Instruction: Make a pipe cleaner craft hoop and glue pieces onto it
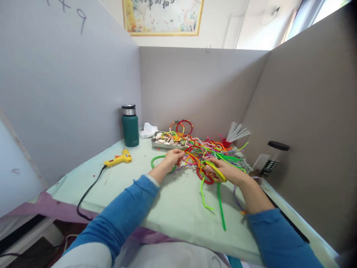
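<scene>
My left hand (pixel 174 158) is closed in a pinch at the near-left side of a tangled heap of colourful pipe cleaners (pixel 220 150). What sits between its fingertips is too small to make out; red and orange strands lie right beside them. A green loop (pixel 156 159) rests on the table under this hand. My right hand (pixel 227 171) is closed around a yellow loop (pixel 216 170), and whether this is a handle or a bent stem I cannot tell. Below it lies a red loop (pixel 208 181). Two green pipe cleaners (pixel 221 206) trail toward the table's front edge.
A metal tray (pixel 170 146) of shell-like pieces stands behind the left hand, with rings (pixel 192 128) behind it. At left are a yellow glue gun (pixel 118 160) with its cord and a green bottle (pixel 130 128). White sticks (pixel 237 132) stand back right, near a dark-lidded bottle (pixel 275 158). Grey partitions enclose the table.
</scene>
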The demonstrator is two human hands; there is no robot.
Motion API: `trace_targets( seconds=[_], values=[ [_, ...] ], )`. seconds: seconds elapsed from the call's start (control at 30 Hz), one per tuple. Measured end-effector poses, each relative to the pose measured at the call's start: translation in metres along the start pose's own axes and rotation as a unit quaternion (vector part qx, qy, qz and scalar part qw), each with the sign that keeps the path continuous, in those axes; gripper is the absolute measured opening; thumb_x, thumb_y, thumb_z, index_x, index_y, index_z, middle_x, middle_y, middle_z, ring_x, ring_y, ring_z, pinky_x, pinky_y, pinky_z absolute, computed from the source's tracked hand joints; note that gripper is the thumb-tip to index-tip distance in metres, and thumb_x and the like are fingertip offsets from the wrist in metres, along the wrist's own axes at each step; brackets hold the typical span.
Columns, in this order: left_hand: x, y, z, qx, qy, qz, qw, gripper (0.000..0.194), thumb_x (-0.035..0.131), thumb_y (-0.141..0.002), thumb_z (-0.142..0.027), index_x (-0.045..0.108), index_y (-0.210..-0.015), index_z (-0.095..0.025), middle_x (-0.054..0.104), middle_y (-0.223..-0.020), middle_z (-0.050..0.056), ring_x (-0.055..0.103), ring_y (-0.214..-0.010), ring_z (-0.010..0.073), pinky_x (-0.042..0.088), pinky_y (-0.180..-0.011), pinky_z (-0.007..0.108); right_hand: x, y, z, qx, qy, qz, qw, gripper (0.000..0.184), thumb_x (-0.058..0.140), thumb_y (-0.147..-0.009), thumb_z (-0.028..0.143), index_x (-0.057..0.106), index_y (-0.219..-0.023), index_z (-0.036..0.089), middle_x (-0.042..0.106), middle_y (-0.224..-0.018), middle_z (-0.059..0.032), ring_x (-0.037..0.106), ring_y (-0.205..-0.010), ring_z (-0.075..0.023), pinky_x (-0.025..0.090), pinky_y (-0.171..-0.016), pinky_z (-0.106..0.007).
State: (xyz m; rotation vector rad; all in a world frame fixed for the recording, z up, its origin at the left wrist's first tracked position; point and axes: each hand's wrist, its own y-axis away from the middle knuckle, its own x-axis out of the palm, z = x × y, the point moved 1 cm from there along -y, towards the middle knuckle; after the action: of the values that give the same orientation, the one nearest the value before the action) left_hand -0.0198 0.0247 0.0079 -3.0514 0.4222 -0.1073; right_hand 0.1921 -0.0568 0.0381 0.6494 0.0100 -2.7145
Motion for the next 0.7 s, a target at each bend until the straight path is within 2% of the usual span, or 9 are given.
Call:
trace_targets(
  seconds=[0.13,0.27,0.53,0.7],
  values=[
    [-0.002,-0.003,0.003,0.007,0.025,0.008,1.000,0.010,0.055,-0.078,-0.022,0.051,-0.077,-0.014,0.053,-0.055,-0.003,0.040,-0.034,0.0031,0.030,-0.038,0.016,0.006,0.002,-0.004,0.004,-0.011,0.040,0.999,0.051,0.056,-0.071,0.060,0.048,-0.107,0.024,0.055,-0.080,-0.0006,0.048,-0.061,-0.0091,0.035,-0.048,-0.020],
    [0.000,0.000,0.002,0.002,0.033,0.040,0.999,0.014,0.057,-0.077,-0.026,0.050,-0.076,-0.014,0.054,-0.057,-0.002,0.040,-0.035,0.0032,0.030,-0.037,0.016,0.008,-0.005,-0.008,-0.015,0.000,0.015,1.000,0.049,0.060,-0.069,0.057,0.049,-0.101,0.022,0.053,-0.074,0.0014,0.046,-0.056,-0.0079,0.036,-0.047,-0.020],
    [0.005,0.007,0.000,0.017,0.021,0.165,0.986,0.029,0.067,-0.067,-0.037,0.052,-0.072,-0.012,0.056,-0.061,-0.001,0.044,-0.040,0.0042,0.034,-0.041,0.019,0.018,-0.020,-0.011,-0.037,-0.031,-0.025,0.999,0.044,0.063,-0.068,0.053,0.048,-0.092,0.019,0.051,-0.068,0.0032,0.044,-0.047,-0.0061,0.032,-0.040,-0.019],
    [0.005,0.008,0.002,0.011,-0.003,0.199,0.980,0.029,0.067,-0.066,-0.038,0.055,-0.073,-0.012,0.057,-0.064,-0.001,0.044,-0.043,0.0046,0.034,-0.043,0.020,0.021,-0.022,-0.010,-0.069,-0.083,-0.035,0.994,0.042,0.062,-0.069,0.052,0.049,-0.091,0.019,0.051,-0.067,0.0036,0.041,-0.042,-0.0055,0.030,-0.038,-0.020]
  ],
)
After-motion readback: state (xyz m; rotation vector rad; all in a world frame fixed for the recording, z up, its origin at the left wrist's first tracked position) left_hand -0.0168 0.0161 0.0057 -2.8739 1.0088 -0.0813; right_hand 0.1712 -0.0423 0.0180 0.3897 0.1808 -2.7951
